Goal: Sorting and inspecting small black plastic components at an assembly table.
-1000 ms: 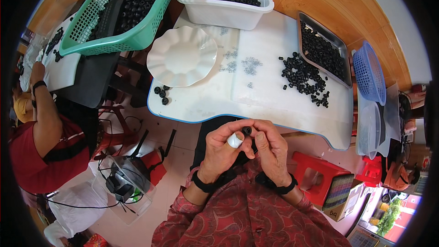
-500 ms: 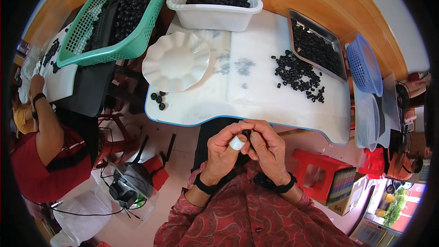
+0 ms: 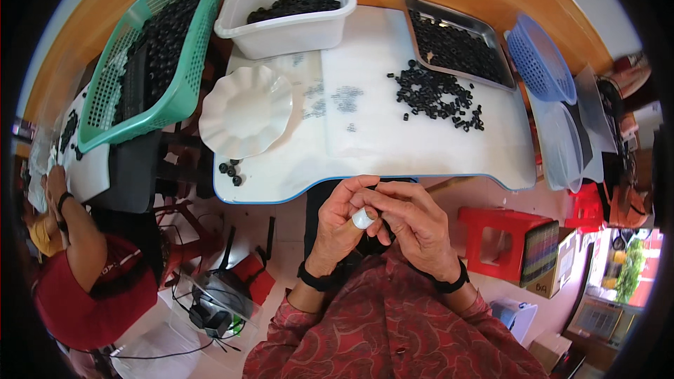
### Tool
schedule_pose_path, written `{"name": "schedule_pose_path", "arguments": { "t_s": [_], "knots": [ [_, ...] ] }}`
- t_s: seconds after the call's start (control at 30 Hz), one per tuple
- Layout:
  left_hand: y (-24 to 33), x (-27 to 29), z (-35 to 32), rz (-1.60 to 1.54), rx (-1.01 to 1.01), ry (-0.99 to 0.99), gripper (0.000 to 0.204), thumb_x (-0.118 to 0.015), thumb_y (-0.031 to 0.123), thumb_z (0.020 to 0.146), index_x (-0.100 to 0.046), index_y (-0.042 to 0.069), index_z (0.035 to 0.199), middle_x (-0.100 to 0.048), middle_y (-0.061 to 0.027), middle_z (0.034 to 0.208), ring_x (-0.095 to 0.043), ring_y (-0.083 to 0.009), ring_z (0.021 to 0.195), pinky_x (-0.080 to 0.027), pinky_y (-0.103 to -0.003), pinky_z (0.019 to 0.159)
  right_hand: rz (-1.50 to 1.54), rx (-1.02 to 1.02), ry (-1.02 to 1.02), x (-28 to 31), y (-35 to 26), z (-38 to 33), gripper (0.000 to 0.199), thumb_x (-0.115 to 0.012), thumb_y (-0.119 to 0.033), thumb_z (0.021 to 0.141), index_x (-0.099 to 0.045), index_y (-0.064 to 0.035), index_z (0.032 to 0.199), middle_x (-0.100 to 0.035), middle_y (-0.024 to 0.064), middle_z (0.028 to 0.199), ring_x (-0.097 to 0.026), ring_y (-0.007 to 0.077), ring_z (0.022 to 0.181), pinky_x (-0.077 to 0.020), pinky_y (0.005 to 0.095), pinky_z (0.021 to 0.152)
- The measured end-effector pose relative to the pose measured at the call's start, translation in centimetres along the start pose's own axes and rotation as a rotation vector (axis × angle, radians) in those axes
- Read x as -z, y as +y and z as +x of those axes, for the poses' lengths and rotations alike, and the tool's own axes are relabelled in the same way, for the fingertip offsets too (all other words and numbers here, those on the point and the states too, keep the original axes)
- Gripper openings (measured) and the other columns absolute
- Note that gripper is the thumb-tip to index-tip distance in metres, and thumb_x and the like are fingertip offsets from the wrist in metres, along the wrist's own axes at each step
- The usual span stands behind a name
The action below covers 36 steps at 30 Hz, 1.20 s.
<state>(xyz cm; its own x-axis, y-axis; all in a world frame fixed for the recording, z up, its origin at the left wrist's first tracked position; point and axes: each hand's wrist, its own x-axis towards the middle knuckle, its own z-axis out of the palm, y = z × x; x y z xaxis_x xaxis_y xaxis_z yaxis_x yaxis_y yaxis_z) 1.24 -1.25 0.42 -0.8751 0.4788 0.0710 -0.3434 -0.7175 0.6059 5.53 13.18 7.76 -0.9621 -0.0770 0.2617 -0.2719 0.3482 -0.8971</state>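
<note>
Far on the left, another person in a red top bends over a side table. Next comes a green basket full of small black rings, then a white tub with more of them. A white wavy plate sits on the white table, with a few black rings just beside it. Below the table edge, the left hand and the right hand are pressed close together. Both are curled shut, pinching a small white piece between their fingers. Further right, a pile of black rings lies on the table near a metal tray. A blue basket and a red stool come last.
</note>
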Motion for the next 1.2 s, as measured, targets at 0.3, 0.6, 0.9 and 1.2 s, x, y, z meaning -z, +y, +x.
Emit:
{"name": "schedule_pose_path", "arguments": {
  "t_s": [0.3, 0.6, 0.9, 1.2],
  "knots": [
    [-0.7, -1.3, 1.1, 0.168, 0.219, -0.151, 0.043, -0.058, 0.003, 0.094, -0.042, -0.002, 0.133, -0.062, -0.0108, 0.096, -0.060, -0.0116, 0.071, -0.060, -0.030, 0.061, -0.013, 0.025, 0.049, 2.6, 0.8, -1.8, 0.026, -0.055, 0.010, 0.089, -0.065, -0.0017, 0.111, -0.056, 0.0131, 0.118, -0.069, 0.0203, 0.084, -0.0588, 0.0292, 0.068],
    [-3.2, -2.5, 0.7, 0.066, 0.201, -0.105, 0.041, -0.057, 0.002, 0.095, -0.044, -0.002, 0.133, -0.062, -0.0120, 0.100, -0.061, -0.0124, 0.074, -0.063, -0.035, 0.068, -0.096, 0.055, 0.105, 3.7, 2.0, -2.8, 0.020, -0.053, 0.010, 0.091, -0.061, 0.0016, 0.106, -0.061, 0.0143, 0.111, -0.070, 0.0201, 0.080, -0.0599, 0.0283, 0.065],
    [-4.3, -4.4, 0.1, 0.147, 0.194, -0.052, 0.039, -0.058, 0.005, 0.095, -0.047, -0.002, 0.133, -0.062, -0.0095, 0.099, -0.061, -0.0111, 0.076, -0.063, -0.035, 0.071, -0.141, 0.116, 0.194, 4.7, 3.4, -4.2, 0.015, -0.057, 0.003, 0.091, -0.062, -0.0011, 0.105, -0.066, 0.0153, 0.105, -0.070, 0.0221, 0.077, -0.0591, 0.0294, 0.063],
    [-4.8, -5.5, -0.3, 0.152, 0.196, -0.030, 0.035, -0.057, 0.003, 0.095, -0.053, -0.004, 0.129, -0.062, -0.0085, 0.099, -0.061, -0.0111, 0.076, -0.062, -0.034, 0.073, -0.133, 0.117, 0.209, 5.6, 3.3, -5.6, 0.018, -0.057, 0.003, 0.091, -0.062, -0.0009, 0.107, -0.067, 0.0154, 0.106, -0.069, 0.0232, 0.079, -0.0559, 0.0307, 0.065]
  ]
}}
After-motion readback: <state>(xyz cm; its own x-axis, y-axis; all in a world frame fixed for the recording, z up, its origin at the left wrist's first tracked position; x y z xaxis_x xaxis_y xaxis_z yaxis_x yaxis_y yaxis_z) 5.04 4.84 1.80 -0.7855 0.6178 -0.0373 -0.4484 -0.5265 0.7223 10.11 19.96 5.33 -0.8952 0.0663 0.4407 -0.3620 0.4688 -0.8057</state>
